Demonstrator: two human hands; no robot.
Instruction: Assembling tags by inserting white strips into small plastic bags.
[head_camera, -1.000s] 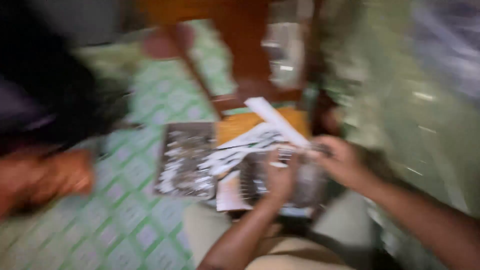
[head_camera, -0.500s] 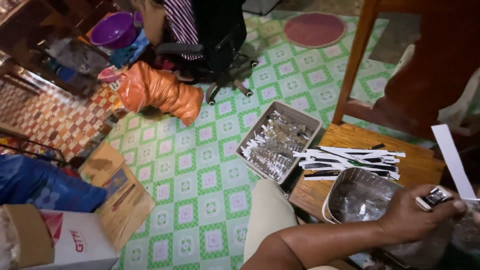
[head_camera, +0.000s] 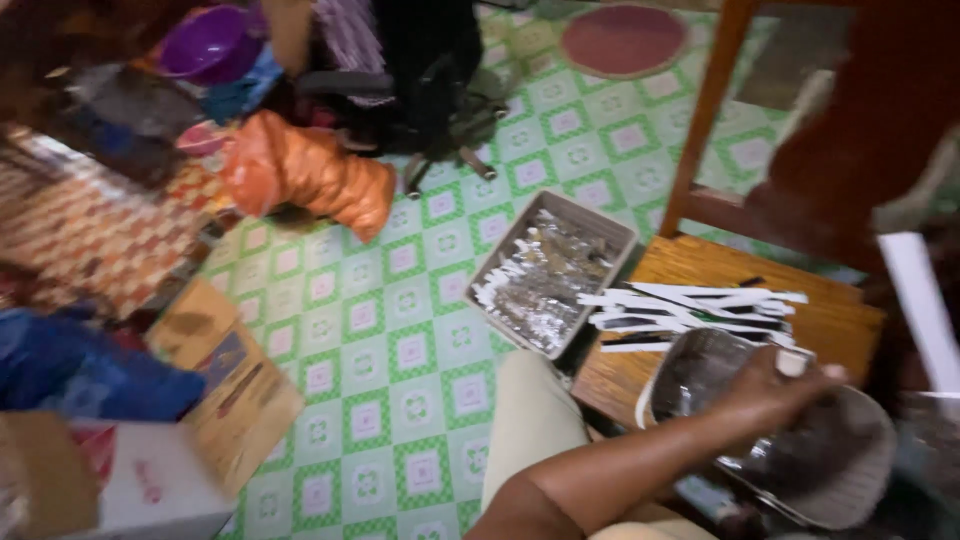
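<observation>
Left hand (head_camera: 775, 385) at 4 o'clock, fingers curled over rim of round shiny bowl (head_camera: 800, 450), small pale piece pinched at fingertips. Right hand out of view. Low wooden table (head_camera: 700, 270) underneath, strewn with flat black-and-white strips (head_camera: 690, 305). At 12 o'clock of table edge, grey rectangular tray (head_camera: 552, 270) of glinting bits on green checked floor (head_camera: 400, 350). Crumpled orange bag (head_camera: 310, 180) at 10 o'clock.
</observation>
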